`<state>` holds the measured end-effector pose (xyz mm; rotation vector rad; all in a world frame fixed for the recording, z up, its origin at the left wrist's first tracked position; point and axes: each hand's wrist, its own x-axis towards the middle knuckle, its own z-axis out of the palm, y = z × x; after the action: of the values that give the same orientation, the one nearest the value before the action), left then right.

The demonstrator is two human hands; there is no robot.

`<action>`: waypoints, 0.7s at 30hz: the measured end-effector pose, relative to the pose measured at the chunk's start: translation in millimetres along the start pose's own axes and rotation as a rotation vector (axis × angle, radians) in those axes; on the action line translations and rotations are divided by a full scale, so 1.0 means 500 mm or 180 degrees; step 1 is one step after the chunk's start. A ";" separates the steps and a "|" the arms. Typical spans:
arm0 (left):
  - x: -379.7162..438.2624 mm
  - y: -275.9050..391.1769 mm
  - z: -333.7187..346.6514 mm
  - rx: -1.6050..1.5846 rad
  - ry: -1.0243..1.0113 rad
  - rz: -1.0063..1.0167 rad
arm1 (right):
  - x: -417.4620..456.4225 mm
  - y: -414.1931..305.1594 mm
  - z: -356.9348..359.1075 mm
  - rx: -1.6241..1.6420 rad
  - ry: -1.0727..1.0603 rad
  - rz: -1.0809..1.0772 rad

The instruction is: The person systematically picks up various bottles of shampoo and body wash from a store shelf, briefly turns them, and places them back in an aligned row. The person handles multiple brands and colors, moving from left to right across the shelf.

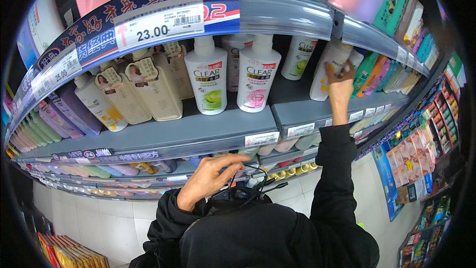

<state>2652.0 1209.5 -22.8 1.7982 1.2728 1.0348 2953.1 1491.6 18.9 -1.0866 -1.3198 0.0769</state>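
Observation:
My right hand [341,82] reaches onto the middle shelf and grips a white Pantene bottle [318,85], fingers across its front. The bottle leans slightly and its base appears to be at shelf level. Left of it stands a white Clear pump bottle with a green print [298,59], set further back. Two more Clear bottles stand near the shelf front, one green-printed [205,85] and one pink-printed [256,82]. My left hand [210,175] is held before my chest, fingers extended and apart, with nothing visible in it. Black cables [266,180] hang close by it.
The upper shelf's clear plastic front rail [286,11] overhangs the bottles. Beige pump bottles [158,85] stand at left, and coloured bottles [366,70] line the right. Lower shelves with price tags [262,139] lie below. A display rack [412,156] is at far right.

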 end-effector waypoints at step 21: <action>0.011 -0.009 0.010 -0.0043 0.0025 0.0065 | -0.133 -0.087 0.059 0.1490 -0.2596 0.0931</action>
<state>2655.8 1215.5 -27.8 1.8020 1.2515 1.0604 2886.0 1445.6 -4.6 -0.8485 -1.7160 1.0875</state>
